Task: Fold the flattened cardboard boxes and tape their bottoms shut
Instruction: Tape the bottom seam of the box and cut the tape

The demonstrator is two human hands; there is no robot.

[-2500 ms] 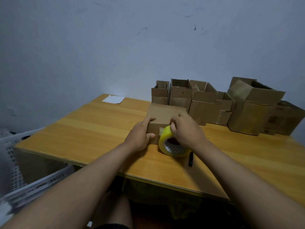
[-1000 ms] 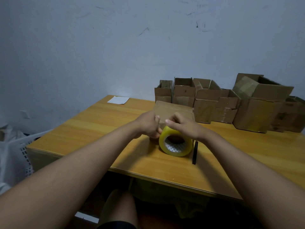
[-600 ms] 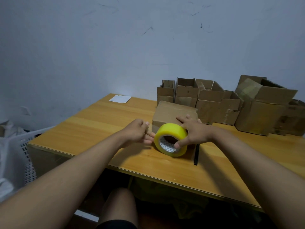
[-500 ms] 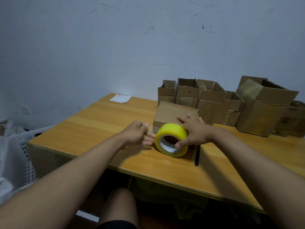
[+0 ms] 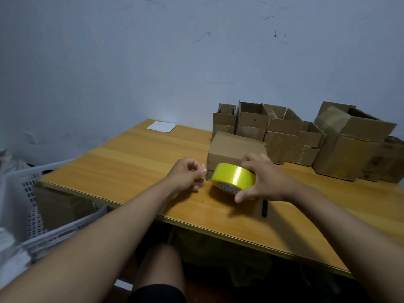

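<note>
- At centre of the orange-brown wooden surface (image 5: 135,162), a closed plain brown cardboard box (image 5: 231,149) stands with its flaps folded over on top; no tape is discernible across them, so I judge this one folded but not yet sealed.
- Right hand (image 5: 265,179) grips the yellow roll of clear packing tape (image 5: 234,177), thumb on the near side and fingers over the far side, just in front of the box.
- Left hand (image 5: 187,174) is curled just left of the roll, fingertips pinched together as if on the tape's free end; the strip itself is too faint to confirm.
- Along the far right, a row of erected open-topped brown cardboard boxes (image 5: 284,136) stands against the wall, apparently finished; their bottoms are hidden. No flattened stock is visible, so the remaining count cannot be stated.
- A slim black pen-like object (image 5: 264,208) lies near the right wrist, close to the surface's near edge; judged a risk of being knocked off.
- Left half of the surface offers room for turning the box, save a white paper sheet (image 5: 161,126) at the far corner.
- A white perforated plastic crate (image 5: 32,193) sits below the left edge.
</note>
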